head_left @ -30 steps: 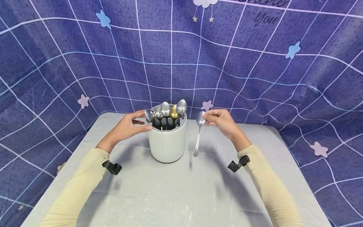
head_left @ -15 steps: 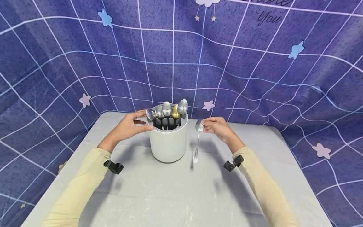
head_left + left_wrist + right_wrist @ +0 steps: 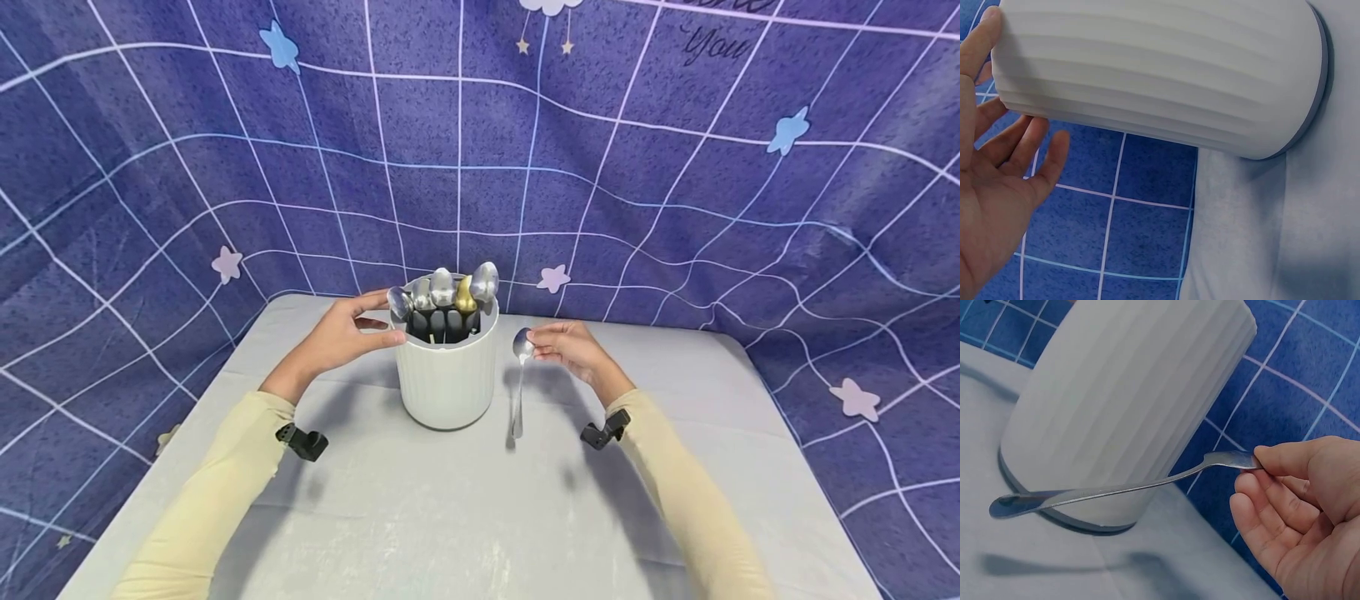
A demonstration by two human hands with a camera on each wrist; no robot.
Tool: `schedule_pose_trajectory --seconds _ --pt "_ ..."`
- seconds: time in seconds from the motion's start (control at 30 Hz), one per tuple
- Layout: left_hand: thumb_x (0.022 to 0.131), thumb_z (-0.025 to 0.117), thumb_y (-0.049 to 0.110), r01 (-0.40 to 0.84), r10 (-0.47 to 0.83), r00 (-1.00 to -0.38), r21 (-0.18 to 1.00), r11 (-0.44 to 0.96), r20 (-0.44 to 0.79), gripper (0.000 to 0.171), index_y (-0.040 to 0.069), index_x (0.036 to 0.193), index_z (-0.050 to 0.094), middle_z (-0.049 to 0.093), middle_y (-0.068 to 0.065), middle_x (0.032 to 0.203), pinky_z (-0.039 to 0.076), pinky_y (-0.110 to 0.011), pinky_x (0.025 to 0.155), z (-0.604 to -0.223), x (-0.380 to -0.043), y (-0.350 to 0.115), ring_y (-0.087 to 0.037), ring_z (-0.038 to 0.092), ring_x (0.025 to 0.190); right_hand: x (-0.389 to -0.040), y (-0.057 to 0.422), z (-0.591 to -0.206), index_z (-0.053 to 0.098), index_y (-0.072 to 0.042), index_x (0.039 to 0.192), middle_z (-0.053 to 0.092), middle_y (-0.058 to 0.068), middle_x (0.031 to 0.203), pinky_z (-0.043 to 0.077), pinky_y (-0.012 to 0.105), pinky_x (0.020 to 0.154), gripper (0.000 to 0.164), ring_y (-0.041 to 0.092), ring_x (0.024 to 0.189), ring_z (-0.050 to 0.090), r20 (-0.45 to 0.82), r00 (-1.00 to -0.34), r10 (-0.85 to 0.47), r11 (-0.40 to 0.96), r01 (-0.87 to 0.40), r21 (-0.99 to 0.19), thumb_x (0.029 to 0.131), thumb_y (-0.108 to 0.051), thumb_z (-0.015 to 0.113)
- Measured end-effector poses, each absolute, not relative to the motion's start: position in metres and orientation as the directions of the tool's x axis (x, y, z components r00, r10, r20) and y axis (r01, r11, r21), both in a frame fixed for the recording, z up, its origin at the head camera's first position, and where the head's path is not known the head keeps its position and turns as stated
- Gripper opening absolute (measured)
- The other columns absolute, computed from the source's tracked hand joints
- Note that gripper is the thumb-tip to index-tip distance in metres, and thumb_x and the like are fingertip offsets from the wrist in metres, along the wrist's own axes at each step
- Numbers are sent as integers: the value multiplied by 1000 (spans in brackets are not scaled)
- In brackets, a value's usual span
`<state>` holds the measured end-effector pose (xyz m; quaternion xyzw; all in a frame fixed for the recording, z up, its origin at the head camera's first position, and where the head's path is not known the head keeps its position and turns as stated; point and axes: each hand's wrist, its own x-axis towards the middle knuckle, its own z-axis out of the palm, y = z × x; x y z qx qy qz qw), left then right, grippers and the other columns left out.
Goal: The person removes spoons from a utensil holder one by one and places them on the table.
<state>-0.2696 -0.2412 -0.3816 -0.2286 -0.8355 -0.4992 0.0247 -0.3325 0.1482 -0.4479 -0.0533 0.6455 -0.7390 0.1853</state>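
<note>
A white ribbed utensil holder [image 3: 446, 387] stands upright on the table, with several spoons [image 3: 442, 289] in it, bowls up. One of them is gold [image 3: 465, 293]. My left hand [image 3: 341, 333] holds the holder's left side at the rim, thumb towards the front and fingers behind; in the left wrist view the little finger [image 3: 1054, 159] sticks out free. To the right of the holder, my right hand [image 3: 572, 350] pinches a silver spoon [image 3: 519, 387] by its bowl between thumb and fingers. Its handle hangs down, the end low over the table. The right wrist view shows this spoon [image 3: 1141, 486] side-on.
A pale grey cloth covers the table [image 3: 420, 517]. Behind it and along both sides hangs a purple-blue curtain [image 3: 480, 192] with grid lines and stars. Black slots [image 3: 435, 325] divide the holder's inside. Black cameras sit on both wrists.
My right hand has lowered the spoon and brought it slightly left, its handle end nearing the table. The left hand stays on the holder's rim; the view has shifted a little.
</note>
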Motion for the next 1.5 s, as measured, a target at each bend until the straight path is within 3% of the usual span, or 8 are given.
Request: schedule_pose_trajectory --seconds 0.4,0.63,1.03,1.33,1.5 --pt "87 82 10 411 351 -893 829 379 282 63 -4 143 55 47 -16 156 54 -41 106 -382 -270 -240 -29 45 141 -340 144 -465 72 0 96 74 4 79 64 24 67 6 12 66 69 -221 -927 -302 -49 247 -968 94 4 68" --pt "87 82 10 408 346 -894 836 367 285 64 -3 144 55 47 -15 156 54 -39 106 -385 -270 -241 -28 45 142 -342 143 -476 70 6 103 74 3 78 64 22 67 9 11 64 69 -241 -926 -291 -32 261 -965 94 3 68" --pt "88 82 11 405 344 -895 838 366 283 65 -3 145 54 46 -15 156 54 -39 106 -387 -271 -242 -28 47 141 -344 140 -491 71 3 100 74 4 79 64 21 66 6 11 65 69 -274 -921 -276 -28 293 -956 94 3 69" --pt "87 82 9 403 340 -897 840 364 284 64 -5 143 54 42 -18 158 55 -35 104 -386 -269 -241 -29 42 144 -343 135 -497 61 17 121 72 4 79 63 20 66 29 10 66 69 -281 -922 -268 -26 298 -954 95 4 67" --pt "87 82 10 400 339 -898 840 367 279 66 -7 144 53 42 -19 158 55 -34 104 -384 -268 -241 -31 43 144 -343 132 -500 60 18 124 73 7 82 64 21 67 32 10 66 69 -296 -926 -236 -51 316 -948 95 6 66"
